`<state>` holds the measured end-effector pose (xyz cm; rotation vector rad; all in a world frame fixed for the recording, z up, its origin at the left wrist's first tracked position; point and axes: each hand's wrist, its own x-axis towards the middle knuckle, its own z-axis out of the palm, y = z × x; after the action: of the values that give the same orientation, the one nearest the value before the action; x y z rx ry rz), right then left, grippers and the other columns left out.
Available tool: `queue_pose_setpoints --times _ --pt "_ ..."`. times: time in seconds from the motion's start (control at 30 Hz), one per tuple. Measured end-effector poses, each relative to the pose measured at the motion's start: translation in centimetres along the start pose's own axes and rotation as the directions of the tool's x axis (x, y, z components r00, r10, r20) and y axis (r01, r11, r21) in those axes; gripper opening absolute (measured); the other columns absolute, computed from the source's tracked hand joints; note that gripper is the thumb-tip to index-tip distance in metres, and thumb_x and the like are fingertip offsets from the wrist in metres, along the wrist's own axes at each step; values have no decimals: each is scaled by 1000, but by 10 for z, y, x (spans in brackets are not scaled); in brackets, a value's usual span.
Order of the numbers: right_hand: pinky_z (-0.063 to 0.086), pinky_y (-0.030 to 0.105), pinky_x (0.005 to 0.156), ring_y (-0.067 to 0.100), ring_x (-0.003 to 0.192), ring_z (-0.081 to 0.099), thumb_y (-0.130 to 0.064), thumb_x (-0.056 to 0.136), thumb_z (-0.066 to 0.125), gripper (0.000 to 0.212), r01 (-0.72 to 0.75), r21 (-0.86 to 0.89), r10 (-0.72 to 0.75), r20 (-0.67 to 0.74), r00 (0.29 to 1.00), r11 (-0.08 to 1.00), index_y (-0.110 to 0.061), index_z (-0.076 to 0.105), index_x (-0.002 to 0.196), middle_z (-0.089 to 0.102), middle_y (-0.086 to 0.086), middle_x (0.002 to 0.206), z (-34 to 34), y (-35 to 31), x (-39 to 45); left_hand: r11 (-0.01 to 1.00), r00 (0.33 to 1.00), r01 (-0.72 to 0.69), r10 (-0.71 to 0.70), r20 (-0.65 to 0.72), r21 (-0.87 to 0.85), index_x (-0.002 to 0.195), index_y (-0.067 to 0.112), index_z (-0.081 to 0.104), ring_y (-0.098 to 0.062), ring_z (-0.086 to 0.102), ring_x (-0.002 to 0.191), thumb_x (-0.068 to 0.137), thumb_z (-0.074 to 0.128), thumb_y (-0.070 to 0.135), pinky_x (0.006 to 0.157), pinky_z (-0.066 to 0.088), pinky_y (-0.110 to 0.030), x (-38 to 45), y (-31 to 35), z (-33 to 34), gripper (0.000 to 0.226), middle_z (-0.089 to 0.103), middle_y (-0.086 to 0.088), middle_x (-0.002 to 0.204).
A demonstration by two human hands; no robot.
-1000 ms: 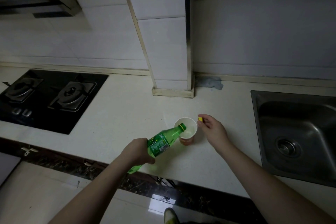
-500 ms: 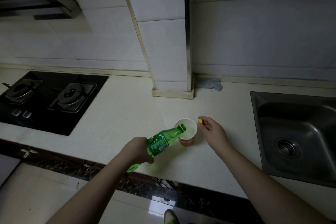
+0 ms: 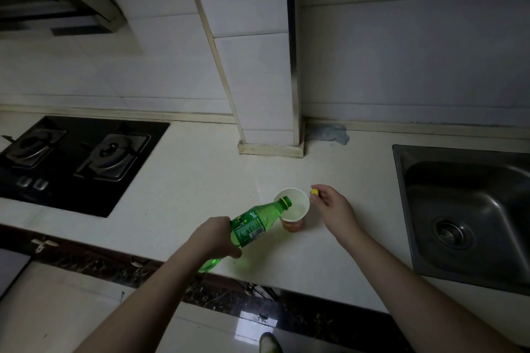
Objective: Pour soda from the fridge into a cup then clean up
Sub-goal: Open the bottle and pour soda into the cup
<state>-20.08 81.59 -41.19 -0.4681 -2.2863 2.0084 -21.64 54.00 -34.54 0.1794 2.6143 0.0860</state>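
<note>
Soda bottle [image 3: 252, 226]: green plastic, lower centre of frame, tilted with its open mouth over the rim of the cup.
Cup [image 3: 292, 210]: paper, upright on the counter [image 3: 200, 175], centre of frame; pale liquid showed inside.
Step in hand: pouring, judged under way; clean-up not yet begun.
Next move: would call for righting the bottle without dripping, then screwing the cap back on.
Left hand [image 3: 213, 238]: wrapped round the bottle's lower body, forearm reaching up from lower left.
Right hand [image 3: 334, 205]: just right of the cup, fingertips pinching the yellow cap [image 3: 314, 192]; not touching the cup.
Sink [image 3: 464, 218]: right edge.
Hob [image 3: 71, 157]: left.
</note>
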Motion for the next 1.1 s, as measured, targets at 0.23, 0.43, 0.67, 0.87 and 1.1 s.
queue_pose_setpoints --times 0.23,0.43,0.67,0.87,1.1 --pt "46 24 90 11 103 62 -16 92 62 20 4 7 -4 10 1000 1000 -23 62 111 67 -2 108 1 2 2 1000 1000 -9 9 0 11 104 18 59 -17 59 83 60 80 41 66 50 -28 0 1 -2 54 62 1 93" --pt "46 23 88 11 101 62 -15 92 62 20 -2 12 2 3 1000 1000 -24 62 109 67 -2 106 0 6 1 1000 1000 -14 14 -5 8 104 18 59 -17 59 84 60 80 43 66 50 -28 0 1 -1 55 63 1 95" --pt "47 25 90 10 101 62 -16 92 62 20 1 7 -1 7 1000 1000 -25 62 109 67 -3 106 0 8 2 1000 1000 -6 6 1 6 105 18 60 -17 60 85 61 80 41 71 54 -30 1 1 -2 54 63 1 96" --pt "46 25 90 12 100 62 -15 91 63 19 2 30 -3 4 1000 1000 -25 62 107 67 -4 104 -1 7 2 1000 1000 -8 8 0 17 106 18 60 -18 61 86 60 81 43 74 55 -33 2 1 -2 56 65 0 98" --pt "47 27 91 13 101 62 -16 91 63 19 -3 16 3 12 1000 1000 -25 62 108 67 -2 105 0 7 2 1000 1000 -2 2 11 6 105 17 60 -17 61 84 61 81 40 74 56 -32 1 3 -3 54 64 0 95"
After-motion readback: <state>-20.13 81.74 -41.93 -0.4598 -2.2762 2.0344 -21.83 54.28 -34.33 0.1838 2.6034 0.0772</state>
